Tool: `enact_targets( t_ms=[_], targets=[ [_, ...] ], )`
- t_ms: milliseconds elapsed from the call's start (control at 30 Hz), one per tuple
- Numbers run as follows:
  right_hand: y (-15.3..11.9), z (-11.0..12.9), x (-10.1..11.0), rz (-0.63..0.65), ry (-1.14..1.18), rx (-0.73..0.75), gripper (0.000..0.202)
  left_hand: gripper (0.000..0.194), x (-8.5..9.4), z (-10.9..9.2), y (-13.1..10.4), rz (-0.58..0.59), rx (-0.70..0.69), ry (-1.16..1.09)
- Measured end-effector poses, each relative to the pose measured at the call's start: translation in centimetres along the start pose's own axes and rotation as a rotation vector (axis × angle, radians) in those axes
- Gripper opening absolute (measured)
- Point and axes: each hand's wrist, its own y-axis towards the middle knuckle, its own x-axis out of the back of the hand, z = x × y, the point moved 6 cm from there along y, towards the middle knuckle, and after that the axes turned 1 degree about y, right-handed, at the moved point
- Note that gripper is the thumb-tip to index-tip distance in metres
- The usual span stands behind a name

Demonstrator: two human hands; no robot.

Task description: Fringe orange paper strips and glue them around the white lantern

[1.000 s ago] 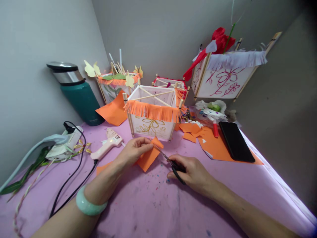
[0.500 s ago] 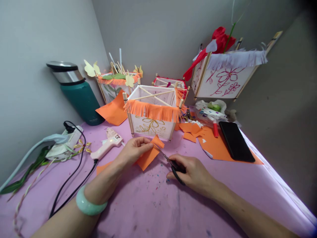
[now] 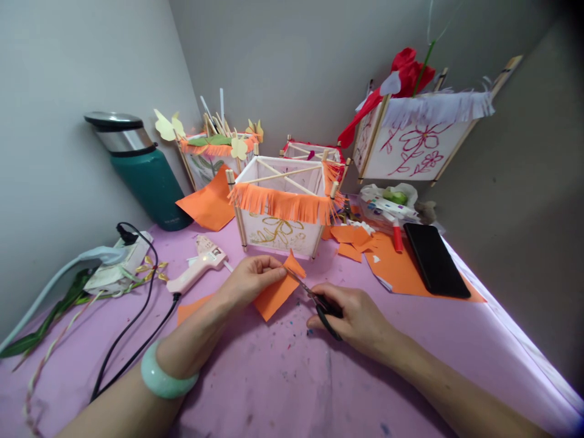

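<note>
Orange paper (image 3: 276, 297), angular — left grip (image 3: 255, 278) pinching it; right grip (image 3: 353, 313) holding metal scissors (image 3: 318, 302).

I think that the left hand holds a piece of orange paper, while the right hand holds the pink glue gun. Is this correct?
Not quite: the right hand holds black-handled scissors, as the head view shows; the pink glue gun lies on the purple cloth. The left hand does hold a piece of orange paper.
</note>
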Motion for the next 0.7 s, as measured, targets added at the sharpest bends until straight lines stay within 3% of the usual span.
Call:
enact_targets(
  t_ms=[700],
  targets=[
    [-0.05,0.28,-0.16,-0.027,0.007,0.009,0.035,0.025,-0.62,0.12,0.02,0.052,0.021,0.008]
  ],
)
